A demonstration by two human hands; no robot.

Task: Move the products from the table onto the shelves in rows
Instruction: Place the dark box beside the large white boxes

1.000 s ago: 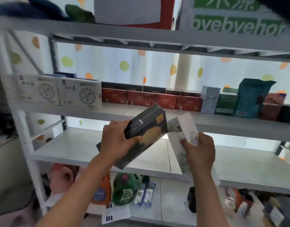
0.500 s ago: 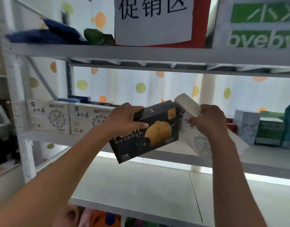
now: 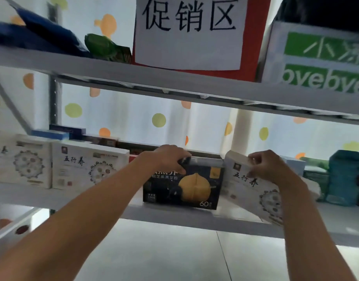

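A black box (image 3: 186, 189) with a yellow fruit picture stands upright on the middle shelf (image 3: 73, 199), its bottom edge on the board. My left hand (image 3: 168, 158) grips its top left corner. Right beside it, a white box (image 3: 249, 191) with black characters is tilted, its lower end over the shelf's front edge. My right hand (image 3: 269, 169) holds that white box by its upper right part. Two matching white boxes (image 3: 87, 169) stand in a row at the shelf's left.
Red boxes line the back of the middle shelf behind the black box. A teal bag (image 3: 344, 177) and green boxes stand at the right. The upper shelf (image 3: 174, 80) carries a paper sign, a green-and-white carton and blue bags. A lower shelf board (image 3: 164, 250) lies below.
Both hands rose and moved forward to the middle shelf. The black box went from tilted in the air to upright on the shelf. The white box came down beside it.
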